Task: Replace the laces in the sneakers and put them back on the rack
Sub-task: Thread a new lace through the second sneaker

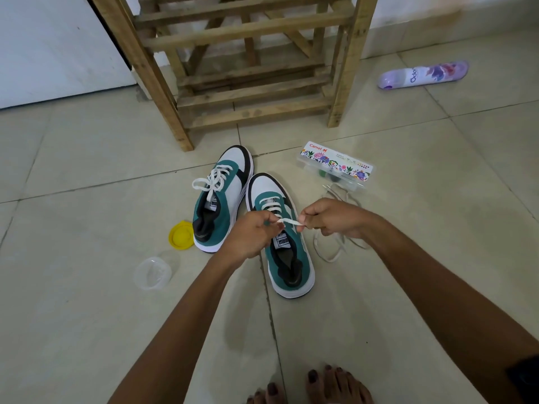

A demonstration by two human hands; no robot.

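Note:
Two teal, white and black sneakers stand side by side on the tiled floor. The left sneaker (223, 196) has its white lace tied in a bow. Over the right sneaker (287, 258) my left hand (250, 231) and my right hand (332, 217) each pinch an end of its white lace (288, 222), stretched short between them. The lace is threaded through the lower eyelets. Loose off-white laces (332, 252) lie on the floor to the right, partly under my right hand. The wooden rack (248, 68) stands behind the sneakers, its visible shelves bare.
A clear plastic Camel box (335, 167) lies right of the sneakers. A yellow lid (180, 236) and a clear round container (151, 272) sit to the left. A purple spray can (423, 74) lies at the far right. My bare toes (320, 383) show at the bottom.

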